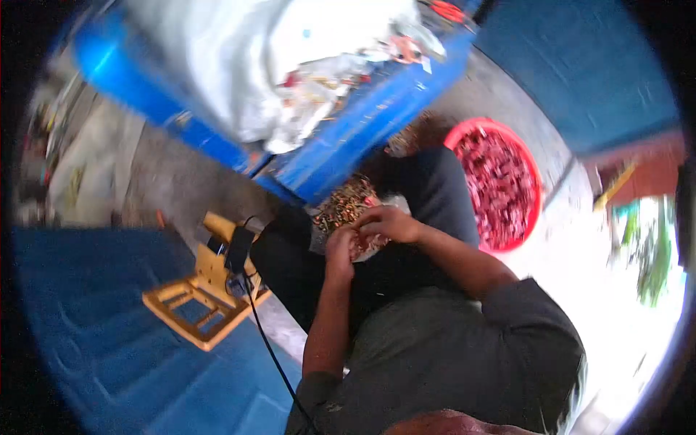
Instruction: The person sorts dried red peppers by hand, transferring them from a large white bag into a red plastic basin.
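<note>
My left hand [341,243] and my right hand [388,222] meet over my lap, fingertips close together. The fingers of both are bent and closed, and whatever they pinch is too small and blurred to name. Beneath them, a clear plastic bag or sheet [397,203] lies across my thighs. On it is a heap of small mixed brown, orange and pale pieces [341,205], with reddish bits near the fingers.
A blue bench or table [362,130] bears a large white sack [217,58] and scraps. At the right stands a red tub [536,181] full of dark red pieces. A yellow device [217,290] with a black cable is at the left, near blue panels.
</note>
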Demonstrator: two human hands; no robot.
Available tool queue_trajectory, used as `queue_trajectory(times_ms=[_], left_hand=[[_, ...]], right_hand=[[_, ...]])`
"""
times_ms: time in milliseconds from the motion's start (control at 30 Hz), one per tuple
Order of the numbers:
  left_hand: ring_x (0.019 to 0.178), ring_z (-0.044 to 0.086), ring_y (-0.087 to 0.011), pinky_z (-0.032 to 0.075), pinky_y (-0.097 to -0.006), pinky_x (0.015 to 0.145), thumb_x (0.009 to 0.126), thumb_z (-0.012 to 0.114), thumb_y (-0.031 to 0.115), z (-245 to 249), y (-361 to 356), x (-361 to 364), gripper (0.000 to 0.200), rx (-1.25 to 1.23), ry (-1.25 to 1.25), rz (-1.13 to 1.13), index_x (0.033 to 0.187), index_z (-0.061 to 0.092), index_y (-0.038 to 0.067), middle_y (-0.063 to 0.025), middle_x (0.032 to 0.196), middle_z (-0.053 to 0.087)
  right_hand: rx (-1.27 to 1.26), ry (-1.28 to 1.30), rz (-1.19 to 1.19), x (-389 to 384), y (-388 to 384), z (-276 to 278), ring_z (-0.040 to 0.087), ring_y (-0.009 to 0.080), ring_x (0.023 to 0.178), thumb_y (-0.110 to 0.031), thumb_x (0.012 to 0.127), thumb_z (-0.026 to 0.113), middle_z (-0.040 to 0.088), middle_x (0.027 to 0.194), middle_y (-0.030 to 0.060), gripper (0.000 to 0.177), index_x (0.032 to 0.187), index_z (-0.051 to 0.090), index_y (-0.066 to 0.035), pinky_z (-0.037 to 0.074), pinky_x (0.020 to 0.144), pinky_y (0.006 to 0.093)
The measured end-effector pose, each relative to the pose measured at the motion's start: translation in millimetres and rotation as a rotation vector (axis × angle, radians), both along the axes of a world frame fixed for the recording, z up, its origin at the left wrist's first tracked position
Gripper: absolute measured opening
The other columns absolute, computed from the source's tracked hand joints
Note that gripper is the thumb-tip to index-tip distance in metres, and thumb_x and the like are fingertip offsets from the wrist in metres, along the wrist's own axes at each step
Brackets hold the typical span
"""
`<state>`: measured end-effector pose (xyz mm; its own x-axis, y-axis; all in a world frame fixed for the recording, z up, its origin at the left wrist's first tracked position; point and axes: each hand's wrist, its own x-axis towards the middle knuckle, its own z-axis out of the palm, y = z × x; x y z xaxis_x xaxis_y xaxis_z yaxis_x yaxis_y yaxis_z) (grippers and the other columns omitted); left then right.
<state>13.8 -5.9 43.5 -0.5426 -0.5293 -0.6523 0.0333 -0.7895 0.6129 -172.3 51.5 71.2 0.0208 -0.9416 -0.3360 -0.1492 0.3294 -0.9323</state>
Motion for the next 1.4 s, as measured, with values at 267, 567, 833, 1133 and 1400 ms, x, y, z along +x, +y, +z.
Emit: queue_trajectory(times_ms=[267,567,833,1133,1400], left_hand=[[0.053,0.049,-0.0079,0.035,-0.0210,0.045,0.097,0.052,0.024,-6.0,16.3,-12.2,0.023,-0.127,-0.006,0.005,0.098,0.063,0.004,-0.0003,0.071,0.055],[0.092,0.069,-0.0260,0.060,-0.0366,0.076,0.100,0.040,0.028,-36.0,2.7,1.4,0.036,0.099,-0.112,0.096,0.111,0.060,0.000,-0.0152,0.105,0.066],[0.100,0.067,-0.0266,0.060,-0.0403,0.082,0.101,0.039,0.029,-47.3,4.8,12.8,0.036,0.205,-0.169,0.090,0.116,0.058,0.002,-0.0144,0.113,0.064],[0.107,0.062,-0.0244,0.052,-0.0415,0.091,0.102,0.044,0.033,-27.0,25.1,5.1,0.038,-0.235,-0.314,-0.174,0.125,0.057,0.006,-0.0103,0.121,0.062],[0.088,0.064,-0.0169,0.051,-0.0314,0.073,0.098,0.053,0.032,-14.1,22.8,-13.2,0.029,0.024,-0.263,0.009,0.114,0.063,0.010,-0.0038,0.104,0.066]], right_hand=[[0.128,-0.555,0.076,11.3,23.0,-8.4,0.069,0.0158,0.085,-0.015,0.092,0.068,0.071,0.099,0.0060,0.022,0.111,0.070,-0.005,0.056,0.073,0.0291],[-0.445,0.057,-0.013,29.2,27.1,-34.9,0.069,0.0240,0.093,-0.020,0.078,0.072,0.071,0.097,0.0056,0.020,0.097,0.074,-0.015,0.052,0.081,0.0376],[-0.225,0.063,0.066,29.3,28.1,-32.5,0.068,0.0276,0.096,-0.026,0.077,0.071,0.072,0.099,0.0069,0.021,0.095,0.073,-0.016,0.052,0.084,0.0415],[0.002,0.493,-0.092,41.6,32.3,-25.4,0.068,0.0325,0.088,-0.029,0.081,0.065,0.071,0.092,0.0110,0.023,0.097,0.070,-0.013,0.054,0.079,0.0447],[0.046,0.416,-0.328,38.3,28.9,-44.3,0.069,0.0320,0.090,-0.030,0.085,0.065,0.070,0.097,0.0117,0.024,0.095,0.072,-0.010,0.054,0.081,0.0425]])
